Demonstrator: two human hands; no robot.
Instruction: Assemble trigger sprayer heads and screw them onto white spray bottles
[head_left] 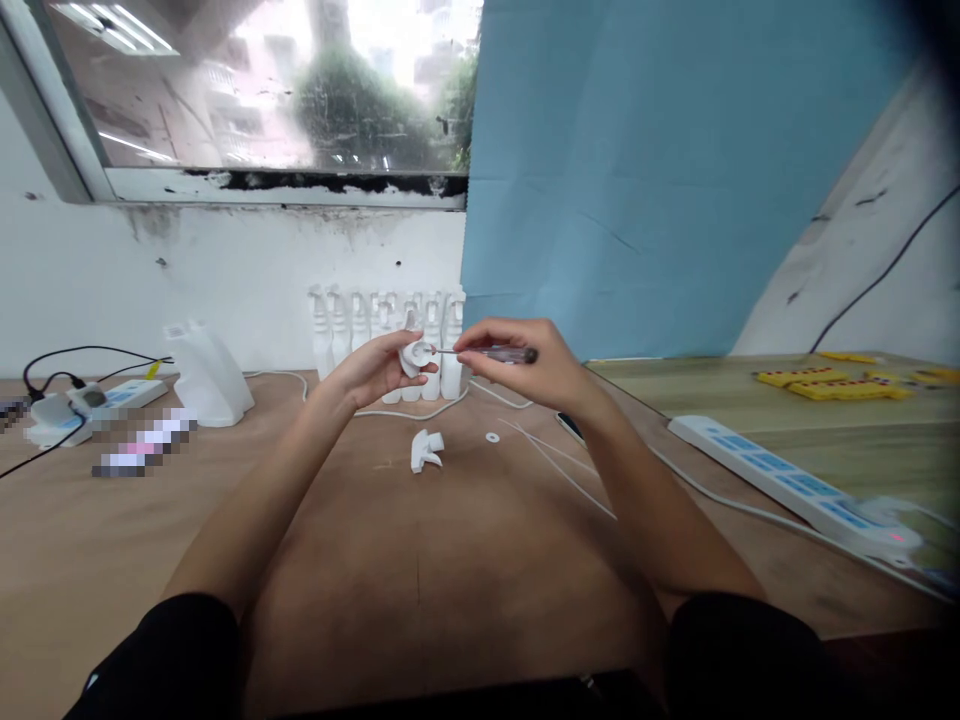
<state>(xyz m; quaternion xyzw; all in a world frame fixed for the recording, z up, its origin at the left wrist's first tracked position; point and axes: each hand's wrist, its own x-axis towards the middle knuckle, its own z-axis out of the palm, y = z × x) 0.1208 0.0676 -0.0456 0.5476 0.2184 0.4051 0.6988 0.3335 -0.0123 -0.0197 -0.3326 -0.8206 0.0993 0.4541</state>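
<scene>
Between the thumb and fingers of my left hand (pixel 379 368) is a white spray trigger head (pixel 415 355), its round collar turned to the right. My right hand (pixel 525 360) grips a screwdriver (pixel 506 353) with a clear handle and dark end cap. The thin shaft points left, and its tip is at the collar; whether it touches is too small to tell. Below the hands, a second white trigger head (pixel 427 450) lies on the table, with a small white washer (pixel 492 437) to its right. Thin white tubes (pixel 562 470) lie near my right forearm.
Several white spray bottles (pixel 337 325) stand in a row by the wall. A white bottle (pixel 206 375) and a power strip (pixel 124 400) are at left. Another power strip (pixel 795 485) with a cable lies at right, near yellow parts (pixel 832 385). A phone (pixel 571 428) is partly behind my right arm.
</scene>
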